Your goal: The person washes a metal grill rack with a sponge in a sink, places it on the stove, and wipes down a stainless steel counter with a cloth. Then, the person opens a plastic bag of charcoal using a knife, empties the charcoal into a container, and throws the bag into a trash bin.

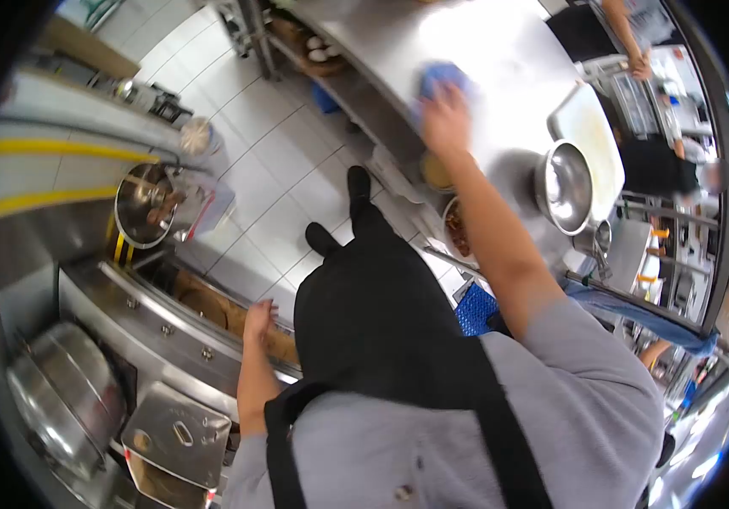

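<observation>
My right hand is stretched out over the stainless steel worktable. Under its fingers is a blue cloth, pressed against the tabletop and slightly blurred. My left hand hangs at my left side near the front of the cooking range. Its fingers are apart and it holds nothing. To the right of my right forearm, a steel mixing bowl rests on the table beside a pale cutting board.
A steel bowl stands at the left by a plastic bag. A large metal pot and a lidded steel pan are on the range. Eggs lie on the shelf under the table. Other people work beyond the table.
</observation>
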### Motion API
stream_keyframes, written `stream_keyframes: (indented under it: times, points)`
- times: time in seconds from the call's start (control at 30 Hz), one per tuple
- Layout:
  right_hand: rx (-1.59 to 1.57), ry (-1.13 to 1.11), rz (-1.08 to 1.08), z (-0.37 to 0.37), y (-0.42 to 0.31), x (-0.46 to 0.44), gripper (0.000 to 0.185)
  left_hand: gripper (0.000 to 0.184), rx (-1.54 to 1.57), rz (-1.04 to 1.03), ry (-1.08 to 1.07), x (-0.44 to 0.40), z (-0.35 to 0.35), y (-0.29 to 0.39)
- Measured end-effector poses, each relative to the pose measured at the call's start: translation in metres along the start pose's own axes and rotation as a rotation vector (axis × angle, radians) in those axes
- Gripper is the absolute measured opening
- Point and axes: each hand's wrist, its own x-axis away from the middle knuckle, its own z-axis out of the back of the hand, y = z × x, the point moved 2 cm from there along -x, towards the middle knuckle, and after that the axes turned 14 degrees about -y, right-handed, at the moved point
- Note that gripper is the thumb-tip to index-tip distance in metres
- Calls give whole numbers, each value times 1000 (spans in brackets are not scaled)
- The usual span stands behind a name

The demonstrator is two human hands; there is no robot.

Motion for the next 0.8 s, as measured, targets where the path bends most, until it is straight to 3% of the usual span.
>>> stream_keyframes:
  times: [0.03, 0.07, 0.1, 0.27, 0.3, 0.33, 0.37, 0.4, 0.47, 0.5, 0.53, 0.57, 0.6, 0.7, 0.73, 0.77, 0.8]
  points:
    - [-38, 41, -41, -8, 13, 45, 36, 39, 2, -41, 4, -17, 7, -6]
    - [-274, 17, -223, 17, 12, 91, 47, 39, 62, -62, 24, -22, 7, 0]
    - [-119, -85, -260, 13, 23, 142, 53, 40, 123, -88, 40, -28, -2, 11]
    - [-18, -569, -453, 48, 64, 357, 63, 47, 190, -76, 3, -50, -43, 35]
    - [44, -857, -580, 64, 69, 371, 61, 46, 188, -83, 0, -54, -53, 32]
    - [99, -1115, -563, 72, 88, 391, 58, 45, 220, -80, -12, -63, -62, 22]
    - [144, -1168, -591, 84, 95, 402, 39, 45, 243, -67, 2, -66, -72, 15]
    - [163, -1166, -624, 90, 106, 399, 39, 45, 277, -50, 17, -67, -83, 10]
    - [160, -1394, -373, 102, 117, 363, 16, 45, 340, 15, 9, -83, -93, -29]
    - [150, -1498, -235, 110, 122, 340, 18, 44, 302, 30, 1, -79, -95, -42]
    - [142, -1391, -280, 125, 119, 299, 17, 39, 315, 44, 43, -70, -101, -53]
    - [132, -1274, -331, 149, 101, 262, 19, 35, -406, -145, 16, -133, -82, -132]
    - [36, -1197, -391, 177, 78, 230, 24, 29, -258, -313, 114, -117, -93, -162]
    - [38, -895, -530, 205, 61, 130, 35, 28, -22, -161, -3, -79, -99, -105]
    - [-8, -701, -557, 210, 51, 106, 45, 27, 54, -112, -20, -74, -99, -77]
    - [-87, -442, -419, 181, 58, 94, 64, 27, 76, -101, -18, -71, -95, -48]
    - [-125, -357, -321, 191, 39, 80, 73, 27, 69, -112, -8, -68, -89, -21]
